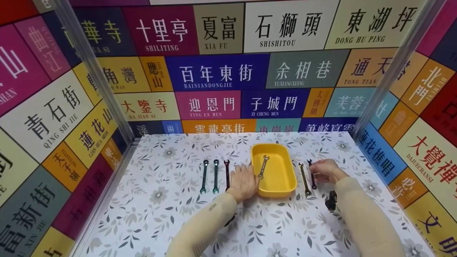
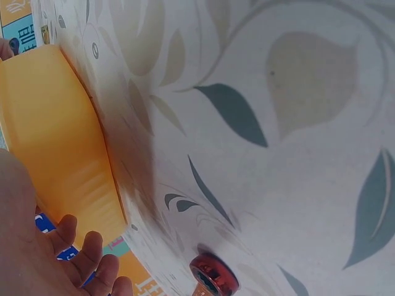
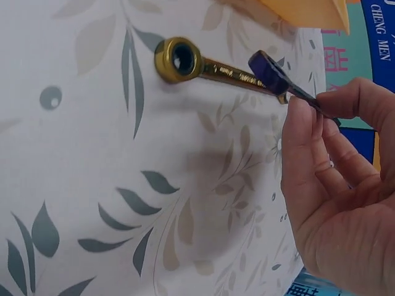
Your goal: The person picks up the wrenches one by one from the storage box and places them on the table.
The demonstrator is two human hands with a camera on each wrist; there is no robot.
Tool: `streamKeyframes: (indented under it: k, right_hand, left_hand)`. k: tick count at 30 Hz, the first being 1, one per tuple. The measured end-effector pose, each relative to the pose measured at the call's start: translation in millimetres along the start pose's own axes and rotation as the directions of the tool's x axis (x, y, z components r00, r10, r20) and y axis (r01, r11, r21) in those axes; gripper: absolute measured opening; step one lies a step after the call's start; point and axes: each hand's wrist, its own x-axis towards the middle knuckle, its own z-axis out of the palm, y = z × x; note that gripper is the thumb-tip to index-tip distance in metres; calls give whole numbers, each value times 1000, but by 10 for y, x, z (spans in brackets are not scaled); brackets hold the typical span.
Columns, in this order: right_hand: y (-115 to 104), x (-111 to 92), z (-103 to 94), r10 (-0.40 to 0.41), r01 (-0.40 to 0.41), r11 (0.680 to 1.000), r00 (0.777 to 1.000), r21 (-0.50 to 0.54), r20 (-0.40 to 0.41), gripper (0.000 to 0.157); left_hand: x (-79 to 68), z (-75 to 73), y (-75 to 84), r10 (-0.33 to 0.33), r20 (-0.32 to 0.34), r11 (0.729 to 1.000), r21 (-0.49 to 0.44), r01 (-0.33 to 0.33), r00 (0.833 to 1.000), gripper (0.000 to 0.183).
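My right hand pinches a dark purple wrench between thumb and fingers; in the right wrist view its ring end is lifted above the table. Just left of it lies a gold wrench. My left hand rests against the left side of a yellow tray, its fingers loosely extended. Inside that tray, a silver wrench leans at a slant. A red wrench lies left of my left hand, its lower part hidden by the hand and sleeve.
Farther left, two teal wrenches lie side by side. A white table with a leaf print carries everything. Panels with printed signs enclose the back and both sides. A small black object shows beside the right sleeve.
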Motion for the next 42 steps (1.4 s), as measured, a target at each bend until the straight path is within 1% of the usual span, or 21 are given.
streamKeyframes:
  k: [3, 7, 11, 16, 22, 25, 30, 38, 42]
  right_hand:
    - [43, 55, -31, -7, 7, 999, 1000, -32, 1, 57]
    - [97, 112, -55, -14, 14, 998, 1000, -56, 2, 61]
    - [145, 150, -65, -18, 18, 998, 1000, -62, -1, 52]
    - [207, 168, -77, -16, 14, 995, 1000, -98, -20, 37]
    - [259, 180, -80, -14, 9, 992, 999, -127, -44, 30]
    - [274, 192, -76, -26, 16, 987, 998, -163, -60, 26]
    - [296, 210, -65, -49, 25, 974, 994, -227, -101, 24]
    - [299, 176, -48, -64, 21, 963, 986, -268, -151, 24]
    - [303, 161, -44, -79, 30, 957, 984, -290, -158, 22]
  left_hand:
    - [-3, 2, 1, 1, -12, 1000, -1, -1, 1000, 50]
    - [-5, 14, 5, 5, -33, 1000, 1, -5, 999, 47]
    - [1, 16, 7, 1, -25, 1000, -7, -2, 1000, 46]
    - [8, 1, 24, -7, -1, 1000, 4, 7, 1000, 48]
    - [20, 12, 21, -11, -4, 1000, 21, 11, 1000, 49]
    - [29, 25, 16, -15, -4, 1000, 22, 15, 1000, 49]
    - [31, 28, 6, -20, 6, 1000, 14, 19, 1000, 48]
    - [18, 21, 12, -10, -7, 1000, 29, 11, 1000, 46]
    - [26, 23, 15, -17, 2, 1000, 17, 17, 1000, 46]
